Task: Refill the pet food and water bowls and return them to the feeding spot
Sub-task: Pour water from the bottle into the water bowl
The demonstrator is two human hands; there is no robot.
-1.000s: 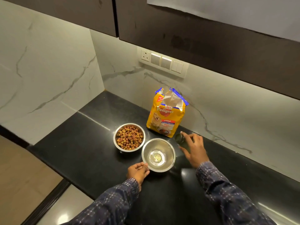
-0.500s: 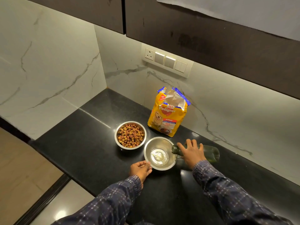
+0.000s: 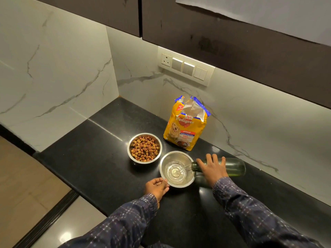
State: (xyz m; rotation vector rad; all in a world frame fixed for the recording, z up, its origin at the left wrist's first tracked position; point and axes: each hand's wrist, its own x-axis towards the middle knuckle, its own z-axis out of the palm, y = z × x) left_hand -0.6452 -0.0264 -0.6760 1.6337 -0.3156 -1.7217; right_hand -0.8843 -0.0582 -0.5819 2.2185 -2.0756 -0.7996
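Two steel bowls stand side by side on the black counter [image 3: 89, 158]. The food bowl [image 3: 144, 148] is heaped with brown kibble. Water is streaming into the water bowl [image 3: 177, 169], which holds a shallow pool. My right hand [image 3: 212, 167] grips a green glass bottle [image 3: 232, 167], laid nearly flat with its mouth over the bowl's right rim. My left hand [image 3: 156, 187] holds the water bowl's near-left rim.
An opened yellow pet food bag [image 3: 187, 125] stands upright against the marble backsplash, just behind the bowls. A socket and switch panel [image 3: 186, 66] sits on the wall under dark upper cabinets. The counter's edge drops to the floor on the left.
The bottle has gone from upright to tipped over the water bowl, and water now flows into it. My left hand stays on the bowl's rim.
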